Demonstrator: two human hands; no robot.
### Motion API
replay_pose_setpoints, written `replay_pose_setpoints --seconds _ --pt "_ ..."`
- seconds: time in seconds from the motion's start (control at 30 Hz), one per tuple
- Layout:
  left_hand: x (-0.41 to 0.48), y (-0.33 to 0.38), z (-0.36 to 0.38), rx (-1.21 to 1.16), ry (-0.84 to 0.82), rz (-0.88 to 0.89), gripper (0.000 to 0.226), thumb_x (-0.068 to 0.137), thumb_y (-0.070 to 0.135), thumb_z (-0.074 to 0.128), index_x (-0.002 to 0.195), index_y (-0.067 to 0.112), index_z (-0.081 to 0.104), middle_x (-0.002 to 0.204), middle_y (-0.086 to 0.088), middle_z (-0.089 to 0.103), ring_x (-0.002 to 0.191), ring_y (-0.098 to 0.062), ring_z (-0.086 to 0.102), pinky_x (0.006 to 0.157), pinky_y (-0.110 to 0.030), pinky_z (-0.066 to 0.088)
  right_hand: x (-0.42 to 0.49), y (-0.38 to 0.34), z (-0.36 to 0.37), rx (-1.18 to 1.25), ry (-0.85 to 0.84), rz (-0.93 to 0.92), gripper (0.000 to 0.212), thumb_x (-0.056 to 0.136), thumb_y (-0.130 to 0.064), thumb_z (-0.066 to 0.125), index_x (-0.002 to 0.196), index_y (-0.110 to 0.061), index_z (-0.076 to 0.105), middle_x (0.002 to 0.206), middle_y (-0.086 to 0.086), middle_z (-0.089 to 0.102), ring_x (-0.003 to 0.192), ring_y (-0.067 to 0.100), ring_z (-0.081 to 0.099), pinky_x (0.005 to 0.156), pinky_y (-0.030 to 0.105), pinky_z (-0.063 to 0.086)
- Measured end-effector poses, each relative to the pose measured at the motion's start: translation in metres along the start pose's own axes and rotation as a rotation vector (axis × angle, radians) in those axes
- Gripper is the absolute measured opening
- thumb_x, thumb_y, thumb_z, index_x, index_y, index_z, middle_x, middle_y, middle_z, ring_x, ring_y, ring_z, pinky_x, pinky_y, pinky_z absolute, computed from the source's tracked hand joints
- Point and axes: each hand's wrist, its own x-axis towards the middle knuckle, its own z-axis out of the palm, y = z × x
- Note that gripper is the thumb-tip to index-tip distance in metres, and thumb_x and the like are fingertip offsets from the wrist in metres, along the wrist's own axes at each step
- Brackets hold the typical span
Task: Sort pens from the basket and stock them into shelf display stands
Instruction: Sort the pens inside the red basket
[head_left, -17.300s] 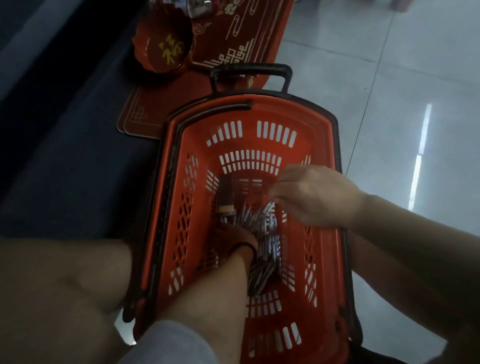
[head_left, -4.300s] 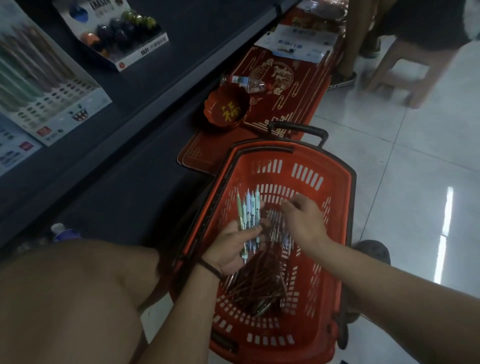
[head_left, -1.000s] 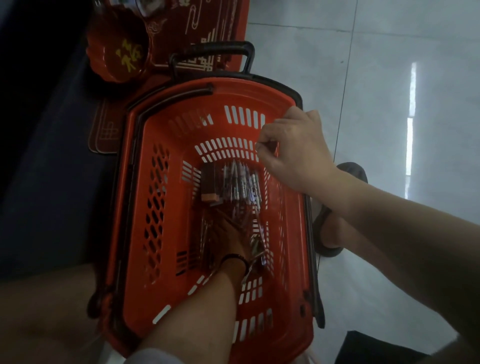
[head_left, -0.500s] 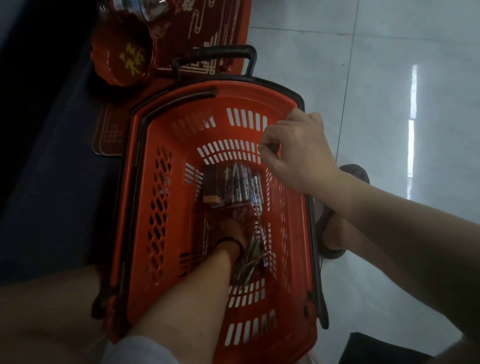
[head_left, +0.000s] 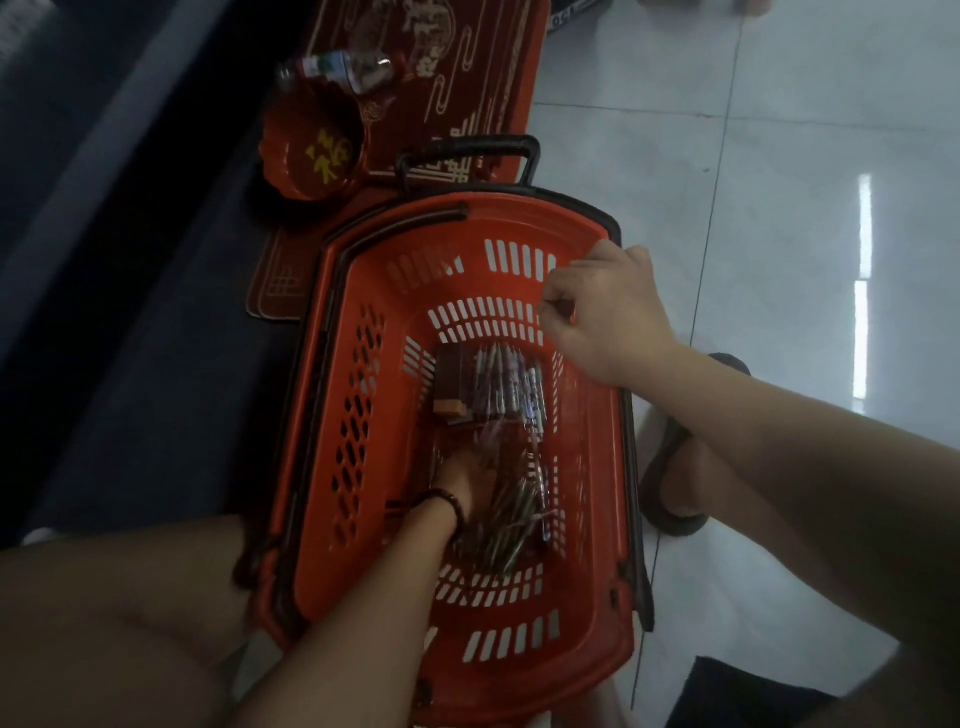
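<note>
An orange-red shopping basket (head_left: 322, 395) stands on the floor in front of me. On its bottom, a neat row of pale patterned pens (head_left: 511, 384) lies beside a small dark box (head_left: 451, 384). Nearer me is a loose pile of darker pens (head_left: 511, 525). My left hand (head_left: 460, 480), with a black band on the wrist, is down in the basket at the edge of that pile; its fingers are blurred and partly hidden. My right hand (head_left: 608, 317) hovers over the basket's far right rim, thumb and fingers pinched together with nothing visible between them.
A red bowl with a gold character (head_left: 311, 150), a plastic bottle (head_left: 337, 70) and red patterned trays (head_left: 467, 78) lie beyond the basket. The dark shelf base (head_left: 104, 182) runs along the left. My sandalled foot (head_left: 680, 467) rests on the pale tiles at the right.
Seconds ago my left hand held a fan of pens above the basket; now it is down in the loose pile. Over the last second both hands have barely shifted.
</note>
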Motion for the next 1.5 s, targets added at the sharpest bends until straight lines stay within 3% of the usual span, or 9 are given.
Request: replay_pose_setpoints --seconds 0.13,0.33,0.47,0.73,0.87,1.07,1.2,1.37,1.5 --pt "-0.038 0.011 -0.025 -0.553 -0.134 0.086 0.017 0.102 0.008 0.052 0.11 0.009 0.067 0.097 -0.009 0.072 0.094 -0.027 0.068 0.079 -0.029 0.053 -0.002 -0.004 -0.004 -0.055 -0.036 -0.012 0.023 0.097 -0.037 0.055 0.086 -0.026 0.072 0.085 -0.01 0.071 0.1 0.02 0.052 0.086 0.041 0.033" --pt "-0.079 0.011 -0.056 -1.001 -0.286 0.181 0.02 0.103 0.006 0.045 0.111 0.011 0.064 0.078 -0.002 0.061 0.07 -0.019 0.057 0.071 -0.037 0.05 -0.013 -0.016 -0.012 -0.048 -0.083 -0.025 0.019 0.098 -0.029 0.057 0.088 -0.024 0.072 0.086 -0.008 0.07 0.102 0.024 0.054 0.088 0.042 0.032" --pt "-0.101 0.014 -0.072 -1.311 -0.298 0.273 0.026 0.104 0.006 0.045 0.125 0.01 0.062 0.082 -0.004 0.057 0.065 -0.016 0.053 0.068 -0.037 0.05 -0.03 -0.042 -0.02 0.158 -0.11 0.0 0.019 0.098 -0.027 0.059 0.092 -0.02 0.075 0.089 -0.004 0.075 0.092 0.022 0.065 0.084 0.04 0.051" --pt "-0.12 0.026 -0.103 -1.547 -0.126 0.39 0.032 0.103 0.008 0.046 0.134 0.01 0.057 0.09 -0.003 0.062 0.07 -0.014 0.057 0.073 -0.037 0.05 -0.081 -0.101 -0.022 0.709 -0.974 0.227 0.039 0.101 -0.044 0.065 0.104 -0.006 0.072 0.091 0.018 0.076 0.064 0.019 0.066 0.051 0.026 0.05" --pt "-0.128 0.025 -0.11 -1.528 -0.093 0.426 0.037 0.103 0.007 0.047 0.139 0.011 0.052 0.106 -0.008 0.068 0.08 -0.017 0.063 0.083 -0.041 0.054 -0.088 -0.104 -0.012 0.768 -0.958 0.176 0.033 0.099 -0.03 0.071 0.096 0.003 0.072 0.088 0.019 0.078 0.062 0.023 0.065 0.049 0.024 0.049" --pt "-0.13 0.022 -0.112 -1.541 -0.132 0.499 0.043 0.104 0.003 0.041 0.146 0.009 0.039 0.141 -0.02 0.058 0.131 -0.037 0.055 0.112 -0.056 0.038 -0.08 -0.103 -0.023 0.786 -0.974 0.185 0.032 0.103 -0.025 0.064 0.107 0.006 0.071 0.082 0.004 0.078 0.056 0.015 0.057 0.048 0.023 0.042" --pt "-0.126 0.022 -0.111 -1.69 -0.131 0.442 0.037 0.104 0.001 0.041 0.139 0.011 0.048 0.14 -0.02 0.059 0.13 -0.038 0.056 0.114 -0.06 0.036 -0.073 -0.099 -0.029 0.797 -0.941 0.256 0.027 0.102 -0.019 0.065 0.109 0.007 0.07 0.083 0.007 0.078 0.053 0.013 0.055 0.046 0.019 0.04" --pt "-0.131 0.027 -0.114 -1.727 -0.13 0.42 0.048 0.107 0.008 0.037 0.087 0.019 0.08 0.125 -0.012 0.07 0.129 -0.034 0.058 0.113 -0.059 0.036 -0.068 -0.09 -0.031 0.819 -0.932 0.314 0.025 0.099 -0.016 0.068 0.104 0.008 0.069 0.082 0.012 0.077 0.053 0.017 0.055 0.048 0.026 0.038" --pt "-0.119 0.018 -0.12 -1.926 -0.007 0.385 0.019 0.106 0.01 0.04 0.107 0.017 0.058 0.128 -0.011 0.068 0.12 -0.033 0.065 0.1 -0.058 0.048 -0.058 -0.081 -0.041 0.833 -0.941 0.284 0.015 0.097 -0.016 0.07 0.093 -0.002 0.071 0.081 0.016 0.076 0.053 0.019 0.055 0.049 0.028 0.036"
